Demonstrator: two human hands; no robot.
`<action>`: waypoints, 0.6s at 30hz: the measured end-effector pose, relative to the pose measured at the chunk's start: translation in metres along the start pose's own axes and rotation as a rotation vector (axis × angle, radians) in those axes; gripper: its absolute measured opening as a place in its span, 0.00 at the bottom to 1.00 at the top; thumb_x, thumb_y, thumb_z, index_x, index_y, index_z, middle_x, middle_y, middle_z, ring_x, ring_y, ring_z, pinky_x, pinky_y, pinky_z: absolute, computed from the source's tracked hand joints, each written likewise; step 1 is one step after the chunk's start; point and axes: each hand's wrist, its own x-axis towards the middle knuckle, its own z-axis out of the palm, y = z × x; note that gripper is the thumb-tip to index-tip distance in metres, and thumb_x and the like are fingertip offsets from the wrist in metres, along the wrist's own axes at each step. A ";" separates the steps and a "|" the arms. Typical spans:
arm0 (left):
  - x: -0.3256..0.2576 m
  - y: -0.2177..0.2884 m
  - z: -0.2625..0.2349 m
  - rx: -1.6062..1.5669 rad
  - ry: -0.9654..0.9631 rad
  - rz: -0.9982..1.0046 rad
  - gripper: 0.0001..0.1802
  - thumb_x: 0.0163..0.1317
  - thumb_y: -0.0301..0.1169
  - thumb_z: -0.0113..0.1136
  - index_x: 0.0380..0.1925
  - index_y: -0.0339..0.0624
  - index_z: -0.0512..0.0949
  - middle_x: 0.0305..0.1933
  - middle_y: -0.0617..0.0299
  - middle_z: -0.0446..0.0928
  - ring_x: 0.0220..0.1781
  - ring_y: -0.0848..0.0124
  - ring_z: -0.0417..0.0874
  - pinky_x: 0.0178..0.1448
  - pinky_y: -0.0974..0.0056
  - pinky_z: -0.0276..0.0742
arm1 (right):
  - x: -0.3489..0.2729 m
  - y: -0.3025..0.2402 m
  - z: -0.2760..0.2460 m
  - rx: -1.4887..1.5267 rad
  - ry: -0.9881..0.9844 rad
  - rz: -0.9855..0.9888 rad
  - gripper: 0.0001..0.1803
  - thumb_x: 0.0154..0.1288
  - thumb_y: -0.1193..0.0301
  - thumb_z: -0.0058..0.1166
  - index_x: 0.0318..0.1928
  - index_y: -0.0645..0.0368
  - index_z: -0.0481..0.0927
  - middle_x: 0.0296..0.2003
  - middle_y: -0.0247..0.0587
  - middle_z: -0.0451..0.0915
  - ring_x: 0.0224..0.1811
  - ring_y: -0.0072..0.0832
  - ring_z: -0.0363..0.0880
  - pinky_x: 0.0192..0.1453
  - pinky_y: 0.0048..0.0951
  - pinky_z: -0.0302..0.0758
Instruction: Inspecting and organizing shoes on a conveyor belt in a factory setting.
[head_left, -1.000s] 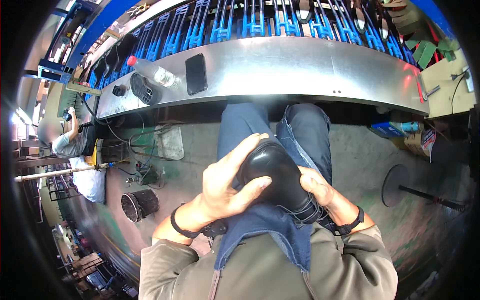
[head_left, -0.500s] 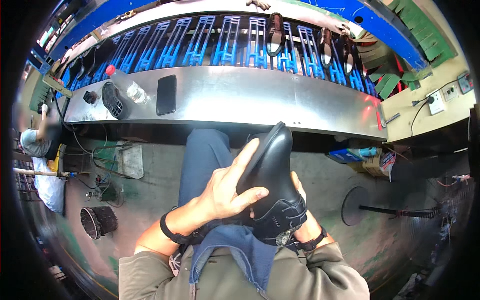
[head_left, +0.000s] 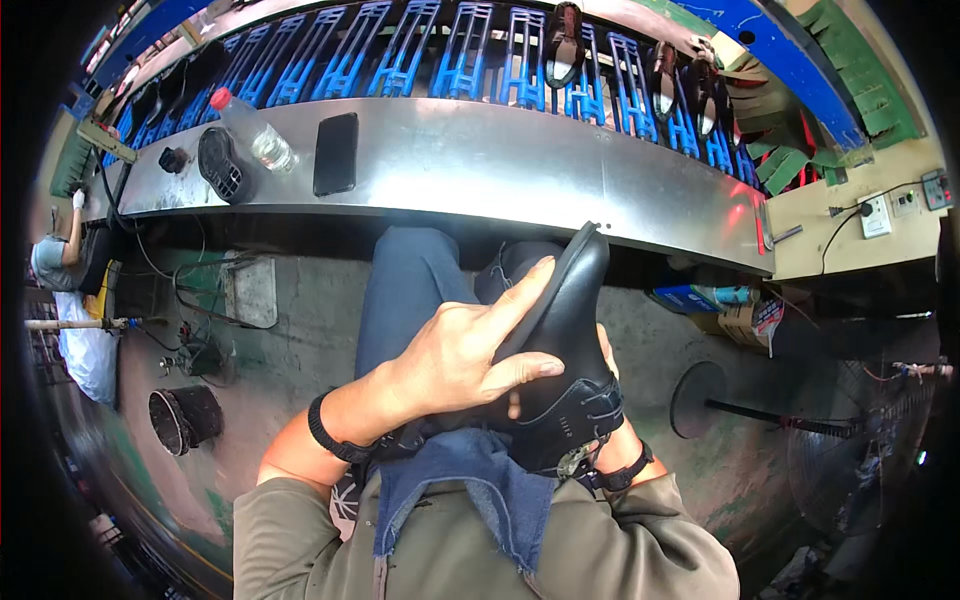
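A black leather lace-up shoe (head_left: 575, 320) is held over my lap, toe pointing away toward the bench and tilted so its sole edge faces left. My left hand (head_left: 470, 350) grips it from the left, index finger stretched along the sole edge and thumb against the upper. My right hand (head_left: 607, 350) holds it from the right; most of that hand is hidden behind the shoe, with only fingers showing. The laces (head_left: 600, 400) are near me, close to the heel end. Behind my left index finger is a dark item with a lace, mostly hidden.
A metal bench (head_left: 450, 160) runs across in front, bearing a black phone (head_left: 336, 153), a clear bottle (head_left: 262, 140) and a black shoe sole (head_left: 220, 165). Beyond are blue racks (head_left: 465, 50) with several shoes. A black bucket (head_left: 186, 418) stands left, a fan (head_left: 835, 460) right.
The view has shifted, so the bench sits higher in the picture. Shoe and both hands have moved slightly right and away from me; the grip looks the same.
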 end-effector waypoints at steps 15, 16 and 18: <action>-0.013 -0.018 -0.008 -0.856 0.430 -0.514 0.35 0.65 0.48 0.67 0.61 0.33 0.69 0.52 0.55 0.79 0.53 0.70 0.81 0.59 0.63 0.78 | 0.016 0.023 0.059 -1.469 0.100 -0.365 0.38 0.72 0.46 0.52 0.62 0.70 0.66 0.47 0.63 0.81 0.48 0.55 0.84 0.52 0.49 0.78; -0.020 -0.028 -0.010 -1.056 0.393 -0.550 0.35 0.66 0.51 0.65 0.60 0.33 0.70 0.51 0.54 0.80 0.51 0.69 0.82 0.57 0.63 0.80 | 0.017 0.025 0.061 -1.585 0.050 -0.474 0.37 0.71 0.48 0.55 0.62 0.71 0.67 0.45 0.62 0.81 0.45 0.54 0.84 0.48 0.47 0.80; -0.035 -0.048 -0.013 -1.317 0.344 -0.588 0.37 0.67 0.58 0.59 0.59 0.34 0.73 0.48 0.54 0.82 0.47 0.68 0.85 0.53 0.64 0.83 | 0.011 0.023 0.076 -1.760 0.038 -0.464 0.32 0.64 0.53 0.66 0.54 0.69 0.74 0.30 0.52 0.84 0.30 0.44 0.87 0.33 0.40 0.81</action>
